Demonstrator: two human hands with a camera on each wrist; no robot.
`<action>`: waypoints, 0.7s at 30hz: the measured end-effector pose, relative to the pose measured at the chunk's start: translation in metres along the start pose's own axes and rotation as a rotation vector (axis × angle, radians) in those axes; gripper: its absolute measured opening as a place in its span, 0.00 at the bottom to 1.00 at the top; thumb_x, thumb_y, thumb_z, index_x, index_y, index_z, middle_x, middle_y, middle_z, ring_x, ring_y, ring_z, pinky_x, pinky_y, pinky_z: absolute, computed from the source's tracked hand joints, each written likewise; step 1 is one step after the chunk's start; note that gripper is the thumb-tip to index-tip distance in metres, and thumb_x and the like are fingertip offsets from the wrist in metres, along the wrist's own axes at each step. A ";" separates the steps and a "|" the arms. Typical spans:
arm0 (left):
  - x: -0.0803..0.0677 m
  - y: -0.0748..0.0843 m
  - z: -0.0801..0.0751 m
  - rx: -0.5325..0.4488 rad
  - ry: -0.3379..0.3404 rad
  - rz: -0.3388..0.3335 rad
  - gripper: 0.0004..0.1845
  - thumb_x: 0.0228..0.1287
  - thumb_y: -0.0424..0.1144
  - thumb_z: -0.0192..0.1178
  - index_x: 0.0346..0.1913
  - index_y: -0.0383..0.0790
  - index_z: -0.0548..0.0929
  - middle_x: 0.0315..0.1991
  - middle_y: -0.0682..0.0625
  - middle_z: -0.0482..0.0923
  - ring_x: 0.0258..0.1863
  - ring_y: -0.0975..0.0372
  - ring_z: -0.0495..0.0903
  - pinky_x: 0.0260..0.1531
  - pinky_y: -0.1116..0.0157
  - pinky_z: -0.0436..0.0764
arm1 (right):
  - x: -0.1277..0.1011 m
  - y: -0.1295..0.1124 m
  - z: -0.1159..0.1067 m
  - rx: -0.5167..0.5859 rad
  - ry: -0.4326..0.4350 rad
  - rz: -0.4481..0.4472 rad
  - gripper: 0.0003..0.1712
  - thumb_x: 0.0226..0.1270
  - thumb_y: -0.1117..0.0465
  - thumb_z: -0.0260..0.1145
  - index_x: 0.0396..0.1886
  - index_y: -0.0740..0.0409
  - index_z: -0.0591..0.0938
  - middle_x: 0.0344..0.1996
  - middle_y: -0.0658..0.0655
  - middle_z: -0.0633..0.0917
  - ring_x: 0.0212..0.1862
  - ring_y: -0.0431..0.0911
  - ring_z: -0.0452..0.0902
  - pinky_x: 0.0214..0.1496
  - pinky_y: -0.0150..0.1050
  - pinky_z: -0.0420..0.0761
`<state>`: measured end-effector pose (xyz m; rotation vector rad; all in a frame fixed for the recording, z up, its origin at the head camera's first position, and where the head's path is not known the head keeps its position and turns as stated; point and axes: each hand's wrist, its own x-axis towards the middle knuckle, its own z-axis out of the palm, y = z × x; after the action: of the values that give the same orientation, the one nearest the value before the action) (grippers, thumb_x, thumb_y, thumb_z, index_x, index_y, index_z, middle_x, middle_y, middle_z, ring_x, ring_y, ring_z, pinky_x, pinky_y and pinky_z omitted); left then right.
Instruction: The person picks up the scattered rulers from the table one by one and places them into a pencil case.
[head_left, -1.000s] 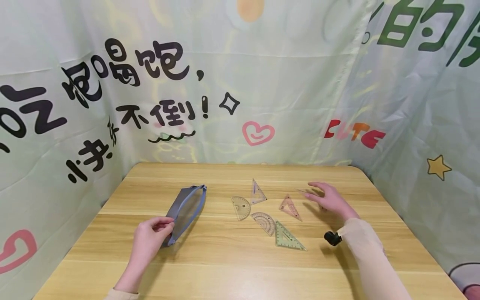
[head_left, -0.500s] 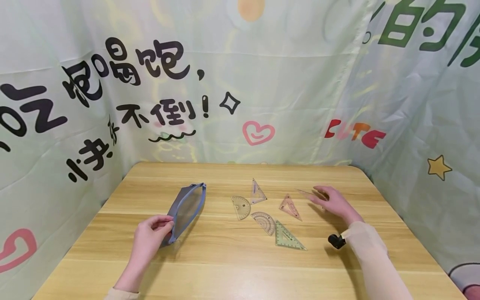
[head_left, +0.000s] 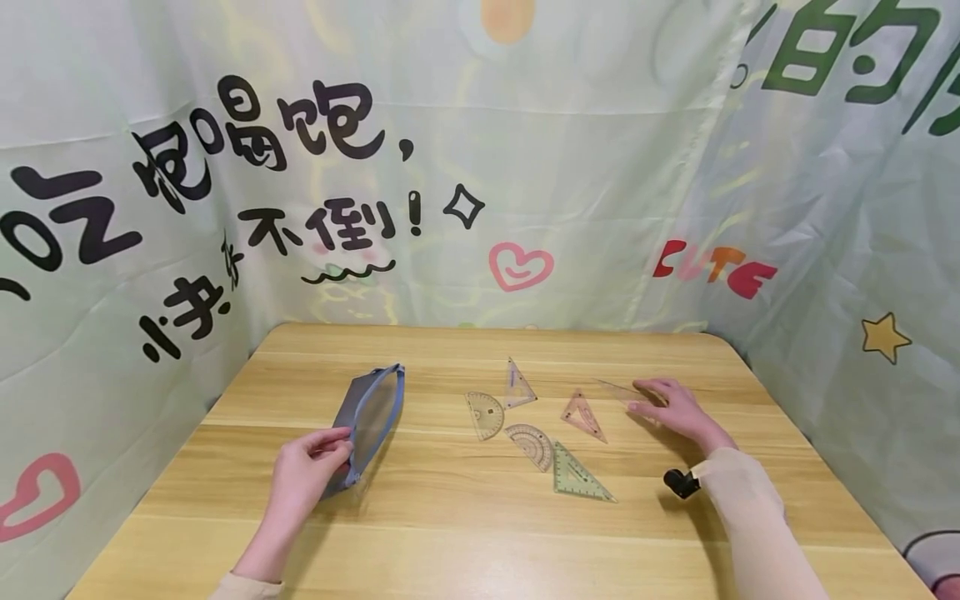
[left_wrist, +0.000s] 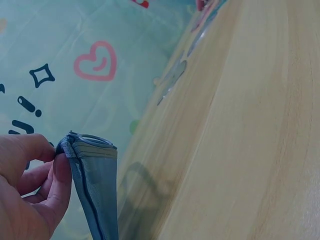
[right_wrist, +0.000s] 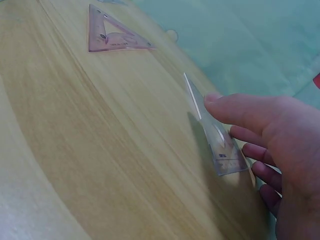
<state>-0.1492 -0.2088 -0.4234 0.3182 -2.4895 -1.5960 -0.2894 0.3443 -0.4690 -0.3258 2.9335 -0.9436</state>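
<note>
Overall, one wood-grain table (head_left: 465, 542) carries everything. Toward its left edge, the left hand (head_left: 303, 467) pinches the near end of a blue-grey pouch (head_left: 354, 402), thumb and fingers closed on the rim; mouth gapes toward the right edge. Pouch looks light and limp; its rim is probably the best hold. Toward the far right corner, the right hand (head_left: 678, 412) holds a clear set square (right_wrist: 229, 164), thumb in front, fingers curled behind, tip pointing leftward. Likely light, stiff, slick, perhaps brittle at the points; take it by opposite edges. Flat between the hands: green set square (head_left: 579, 492), farthest from the far edge; tan protractor (head_left: 486, 417); arched protractor (head_left: 534, 442); pink set square (head_left: 592, 427); purple set square (head_left: 517, 402), nearest the far edge.
</note>
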 end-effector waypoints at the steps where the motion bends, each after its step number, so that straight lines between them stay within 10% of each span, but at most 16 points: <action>1: 0.000 0.000 0.000 -0.001 -0.002 -0.001 0.15 0.64 0.32 0.63 0.52 0.29 0.84 0.39 0.41 0.86 0.28 0.73 0.82 0.32 0.77 0.85 | 0.000 0.001 0.000 0.004 -0.001 0.004 0.39 0.66 0.45 0.65 0.69 0.64 0.70 0.68 0.76 0.62 0.69 0.75 0.50 0.64 0.76 0.56; 21: -0.001 0.001 0.002 -0.012 -0.022 -0.007 0.15 0.65 0.31 0.61 0.53 0.29 0.83 0.39 0.42 0.86 0.29 0.72 0.82 0.32 0.77 0.85 | -0.008 0.008 -0.003 0.047 0.048 -0.024 0.35 0.63 0.54 0.70 0.64 0.70 0.74 0.62 0.76 0.70 0.61 0.66 0.65 0.62 0.63 0.69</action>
<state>-0.1492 -0.2068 -0.4231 0.3094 -2.4973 -1.6250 -0.2834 0.3541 -0.4714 -0.3422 2.9513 -1.0369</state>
